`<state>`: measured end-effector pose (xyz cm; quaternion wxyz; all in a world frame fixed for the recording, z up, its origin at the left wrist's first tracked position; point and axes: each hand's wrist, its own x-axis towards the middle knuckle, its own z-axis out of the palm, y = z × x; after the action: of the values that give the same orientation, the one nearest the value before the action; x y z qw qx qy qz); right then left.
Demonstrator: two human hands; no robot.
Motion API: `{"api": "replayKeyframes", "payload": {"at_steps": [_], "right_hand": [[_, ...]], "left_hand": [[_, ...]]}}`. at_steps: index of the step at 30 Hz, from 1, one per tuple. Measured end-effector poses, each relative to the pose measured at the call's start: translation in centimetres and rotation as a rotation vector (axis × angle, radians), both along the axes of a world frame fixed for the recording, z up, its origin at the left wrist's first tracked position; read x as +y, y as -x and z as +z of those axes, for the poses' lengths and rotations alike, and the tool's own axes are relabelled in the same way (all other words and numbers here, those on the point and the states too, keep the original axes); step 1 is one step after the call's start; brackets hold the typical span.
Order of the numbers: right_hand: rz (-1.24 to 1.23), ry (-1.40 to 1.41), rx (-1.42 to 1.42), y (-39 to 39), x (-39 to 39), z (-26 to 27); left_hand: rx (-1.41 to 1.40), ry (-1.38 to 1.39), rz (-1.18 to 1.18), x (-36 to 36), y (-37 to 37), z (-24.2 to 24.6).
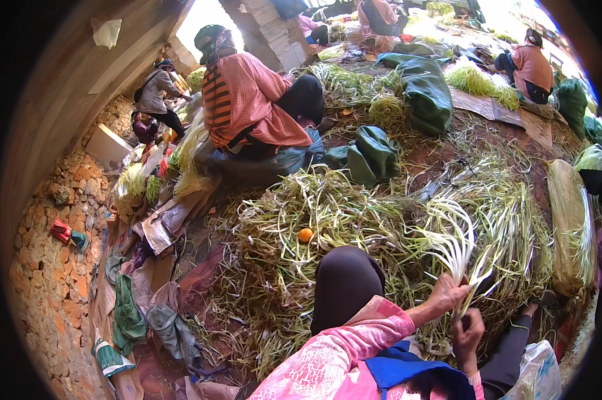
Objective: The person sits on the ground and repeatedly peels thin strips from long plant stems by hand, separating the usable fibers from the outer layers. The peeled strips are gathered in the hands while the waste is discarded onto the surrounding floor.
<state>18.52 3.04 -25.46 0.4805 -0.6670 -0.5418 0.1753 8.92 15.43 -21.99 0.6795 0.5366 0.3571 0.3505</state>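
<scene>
My left hand (448, 296) is closed round a bunch of long pale shoots (455, 240), whose white ends fan out above it. Just below and to the right, my right hand (467, 331) pinches the lower, greener part of the bunch. A thick heap of green and white stalks (518, 225) lies beyond and beside both hands. Another tangled heap (281, 260) spreads in front of my bent knee, with a small orange fruit (306, 235) on top of it.
A person in a checked pink top (261, 100) sits at the upper left. Dark green sacks (376, 155) stand beyond the heaps. A wrapped bundle (565, 225) is at the right, a white plastic bag (538, 370) at the lower right. Cloths and a rough brick wall (66, 280) are at the left.
</scene>
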Motion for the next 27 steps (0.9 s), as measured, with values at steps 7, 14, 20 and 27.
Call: {"api": "replayKeyframes", "payload": {"at_steps": [7, 14, 20, 27], "right_hand": [[0.434, 0.953, -0.219, -1.4, -7.4, -3.1], [0.250, 0.373, 0.871, -4.1, 0.9, 2.2], [0.210, 0.226, 1.362, -2.1, 3.9, 4.4], [0.220, 0.204, 1.192, -2.9, 3.5, 3.2]], "left_hand": [[-0.169, 0.172, -0.023, 2.6, 2.1, 1.0], [-0.267, 0.549, -0.218, 0.7, 2.2, 2.5], [-0.346, 0.609, -0.313, 0.0, 2.3, 3.0], [-0.196, 0.469, -0.287, -0.8, 1.9, 1.7]]}}
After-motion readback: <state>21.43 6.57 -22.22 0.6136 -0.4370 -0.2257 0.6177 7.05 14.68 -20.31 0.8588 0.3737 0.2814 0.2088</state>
